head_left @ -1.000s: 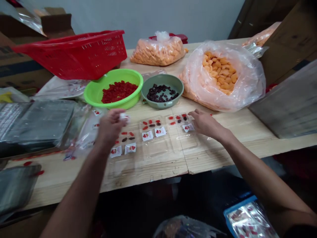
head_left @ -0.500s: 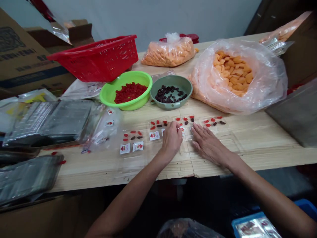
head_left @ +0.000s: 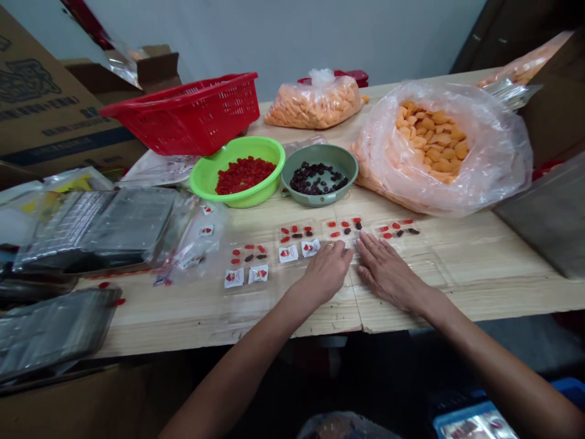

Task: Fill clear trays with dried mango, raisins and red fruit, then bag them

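My left hand (head_left: pixel 328 271) has its fingers bent and pressed together over the third clear plastic tray. Whatever lies under those fingertips is hidden. Beside it my right hand (head_left: pixel 388 269) lies flat with straight fingers across the trays, palm down. Red dried fruit pieces (head_left: pixel 334 234) and dark raisins (head_left: pixel 359 225) sit in the upper compartments of several trays. In the second tray, two small white sachets with red print (head_left: pixel 288 253) lie below the fruit. The leftmost tray (head_left: pixel 247 299) holds two more such sachets (head_left: pixel 234 277).
Behind the trays stand a green bowl (head_left: pixel 198 183) of red fruit and a grey-green bowl (head_left: pixel 320 199) of raisins. An open bag of orange pieces (head_left: pixel 498 152) is at right. A red basket (head_left: pixel 183 125), stacked plastic trays (head_left: pixel 132 219) and a cardboard box (head_left: pixel 41 103) fill the left.
My left hand has moved slightly right and down, its fingertips now lower over the third tray. The white sachet seen at its fingers is hidden now. My right hand stays flat nearly in place.
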The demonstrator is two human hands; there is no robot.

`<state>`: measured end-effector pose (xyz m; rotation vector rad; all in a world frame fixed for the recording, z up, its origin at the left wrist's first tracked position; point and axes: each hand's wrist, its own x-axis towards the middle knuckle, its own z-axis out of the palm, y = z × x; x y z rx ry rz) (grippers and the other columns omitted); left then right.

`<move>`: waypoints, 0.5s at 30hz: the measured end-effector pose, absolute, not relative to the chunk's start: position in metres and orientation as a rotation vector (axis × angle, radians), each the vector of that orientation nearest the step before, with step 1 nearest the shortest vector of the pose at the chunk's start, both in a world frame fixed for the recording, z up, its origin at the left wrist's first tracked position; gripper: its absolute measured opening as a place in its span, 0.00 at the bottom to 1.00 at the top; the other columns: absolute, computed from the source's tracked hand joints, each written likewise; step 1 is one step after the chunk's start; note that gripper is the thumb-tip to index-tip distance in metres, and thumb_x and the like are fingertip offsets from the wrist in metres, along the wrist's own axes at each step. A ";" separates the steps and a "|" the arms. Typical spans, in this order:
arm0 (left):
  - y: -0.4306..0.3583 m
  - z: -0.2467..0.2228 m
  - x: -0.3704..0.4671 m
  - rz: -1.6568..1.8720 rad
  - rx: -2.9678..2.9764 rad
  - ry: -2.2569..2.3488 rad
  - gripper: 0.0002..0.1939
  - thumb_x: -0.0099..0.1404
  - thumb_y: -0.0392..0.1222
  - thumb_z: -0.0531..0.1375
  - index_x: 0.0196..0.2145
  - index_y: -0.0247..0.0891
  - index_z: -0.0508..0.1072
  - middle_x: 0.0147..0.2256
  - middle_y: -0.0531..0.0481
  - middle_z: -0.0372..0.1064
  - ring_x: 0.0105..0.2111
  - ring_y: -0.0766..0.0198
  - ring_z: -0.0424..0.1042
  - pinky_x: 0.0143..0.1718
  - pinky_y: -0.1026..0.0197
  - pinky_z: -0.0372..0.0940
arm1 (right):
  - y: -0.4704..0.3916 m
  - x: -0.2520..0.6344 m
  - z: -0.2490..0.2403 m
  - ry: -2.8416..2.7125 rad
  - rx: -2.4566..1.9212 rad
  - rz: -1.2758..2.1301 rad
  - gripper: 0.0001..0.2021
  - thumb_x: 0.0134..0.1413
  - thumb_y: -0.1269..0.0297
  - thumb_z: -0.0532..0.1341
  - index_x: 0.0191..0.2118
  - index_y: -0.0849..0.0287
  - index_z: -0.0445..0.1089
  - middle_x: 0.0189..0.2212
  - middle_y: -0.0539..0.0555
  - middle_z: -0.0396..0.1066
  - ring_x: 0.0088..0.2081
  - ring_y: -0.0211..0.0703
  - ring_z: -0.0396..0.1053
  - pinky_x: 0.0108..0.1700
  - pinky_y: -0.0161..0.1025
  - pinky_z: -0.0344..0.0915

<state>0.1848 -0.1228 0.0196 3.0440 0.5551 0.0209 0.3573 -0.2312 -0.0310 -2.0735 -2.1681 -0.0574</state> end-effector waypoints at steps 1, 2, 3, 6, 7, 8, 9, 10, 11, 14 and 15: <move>-0.116 0.024 0.186 -0.001 3.023 0.515 0.18 0.72 0.28 0.47 0.53 0.36 0.69 0.48 0.42 0.67 0.46 0.56 0.69 0.47 0.56 0.65 | -0.231 0.357 -0.031 -2.169 -2.072 -0.054 0.31 0.71 0.57 0.45 0.70 0.75 0.53 0.71 0.71 0.45 0.73 0.55 0.42 0.71 0.55 0.47; -0.108 0.028 0.187 -0.020 3.013 0.440 0.19 0.72 0.27 0.47 0.54 0.38 0.68 0.49 0.43 0.66 0.47 0.57 0.68 0.46 0.57 0.65 | -0.231 0.357 -0.031 -2.165 -2.071 -0.053 0.31 0.71 0.58 0.45 0.70 0.75 0.53 0.71 0.71 0.45 0.73 0.55 0.43 0.71 0.55 0.47; -0.100 0.032 0.188 -0.039 3.011 0.345 0.20 0.72 0.27 0.47 0.55 0.40 0.69 0.49 0.44 0.67 0.47 0.57 0.68 0.46 0.57 0.65 | -0.231 0.357 -0.032 -2.158 -2.068 -0.054 0.31 0.71 0.58 0.46 0.70 0.74 0.53 0.71 0.71 0.45 0.73 0.55 0.43 0.71 0.55 0.47; -0.078 0.040 0.195 -0.117 3.033 0.119 0.18 0.72 0.29 0.49 0.51 0.41 0.73 0.46 0.46 0.68 0.45 0.57 0.69 0.48 0.56 0.64 | -0.231 0.356 -0.039 -2.117 -2.045 -0.087 0.30 0.70 0.59 0.47 0.71 0.71 0.51 0.71 0.69 0.45 0.73 0.56 0.43 0.71 0.56 0.47; -0.073 0.041 0.197 -0.143 3.048 0.097 0.16 0.72 0.30 0.50 0.49 0.40 0.74 0.44 0.46 0.69 0.43 0.58 0.70 0.48 0.55 0.64 | -0.231 0.356 -0.042 -2.105 -2.034 -0.108 0.30 0.70 0.60 0.47 0.72 0.71 0.51 0.71 0.69 0.46 0.73 0.56 0.43 0.71 0.57 0.47; -0.071 0.041 0.198 -0.151 3.067 0.099 0.14 0.72 0.31 0.51 0.47 0.39 0.75 0.43 0.45 0.69 0.42 0.57 0.70 0.48 0.55 0.64 | -0.231 0.355 -0.045 -2.098 -2.021 -0.130 0.30 0.69 0.60 0.48 0.71 0.71 0.52 0.71 0.69 0.47 0.72 0.56 0.44 0.71 0.57 0.48; -0.069 0.040 0.199 -0.142 3.092 0.115 0.12 0.72 0.33 0.52 0.45 0.37 0.75 0.44 0.44 0.69 0.43 0.57 0.70 0.48 0.54 0.64 | -0.231 0.354 -0.049 -2.094 -2.009 -0.153 0.30 0.69 0.61 0.48 0.71 0.71 0.53 0.70 0.70 0.48 0.72 0.57 0.45 0.71 0.57 0.49; -0.068 0.038 0.200 -0.119 3.117 0.141 0.10 0.72 0.35 0.54 0.44 0.36 0.75 0.44 0.43 0.69 0.44 0.56 0.70 0.49 0.53 0.65 | -0.230 0.353 -0.053 -2.091 -1.999 -0.176 0.30 0.68 0.62 0.48 0.71 0.71 0.54 0.70 0.70 0.49 0.72 0.57 0.46 0.70 0.57 0.50; -0.067 0.036 0.201 -0.086 3.136 0.175 0.08 0.72 0.38 0.56 0.43 0.35 0.75 0.45 0.42 0.69 0.46 0.54 0.70 0.50 0.53 0.65 | -0.228 0.352 -0.056 -2.088 -1.994 -0.197 0.29 0.68 0.62 0.48 0.70 0.71 0.56 0.70 0.70 0.50 0.72 0.57 0.47 0.70 0.57 0.51; -0.070 0.029 0.203 -0.009 3.158 0.309 0.12 0.70 0.45 0.61 0.43 0.33 0.74 0.47 0.41 0.68 0.50 0.52 0.69 0.53 0.52 0.64 | -0.222 0.352 -0.059 -2.073 -2.010 -0.250 0.28 0.68 0.63 0.48 0.68 0.72 0.59 0.69 0.70 0.51 0.71 0.57 0.50 0.69 0.57 0.53; -0.074 0.027 0.204 0.013 3.162 0.366 0.13 0.69 0.46 0.62 0.43 0.33 0.74 0.47 0.41 0.68 0.50 0.52 0.69 0.54 0.51 0.64 | -0.222 0.352 -0.058 -2.066 -2.020 -0.262 0.28 0.68 0.63 0.49 0.68 0.72 0.60 0.69 0.70 0.51 0.71 0.57 0.51 0.69 0.57 0.54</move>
